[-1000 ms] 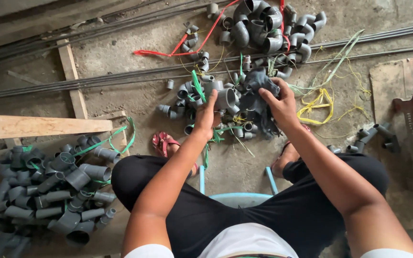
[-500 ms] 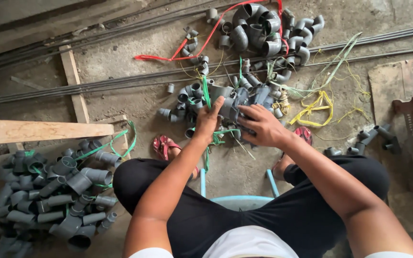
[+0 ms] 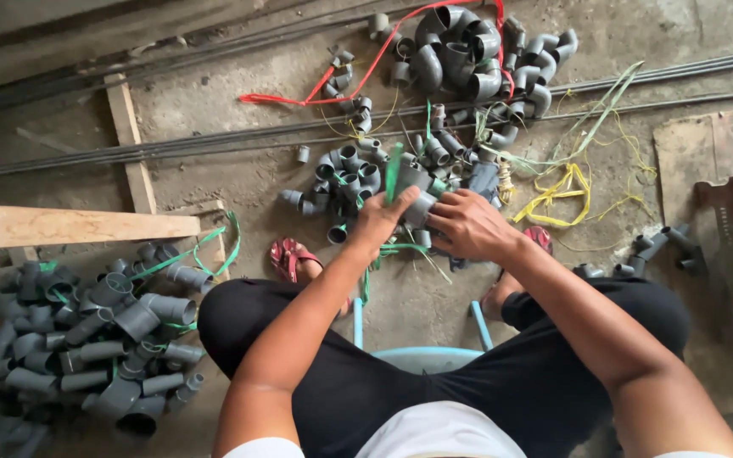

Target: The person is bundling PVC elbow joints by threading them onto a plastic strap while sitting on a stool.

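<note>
Hands (image 3: 434, 219) now closer on fitting (image 3: 420, 208)

A short grey plastic pipe fitting (image 3: 419, 206), cylindrical with an open end, is lying tilted on the concrete floor at the near edge of a heap of similar grey elbows. A flat green plastic strap (image 3: 393, 170) is standing up just beside it, bending at its top.
</note>
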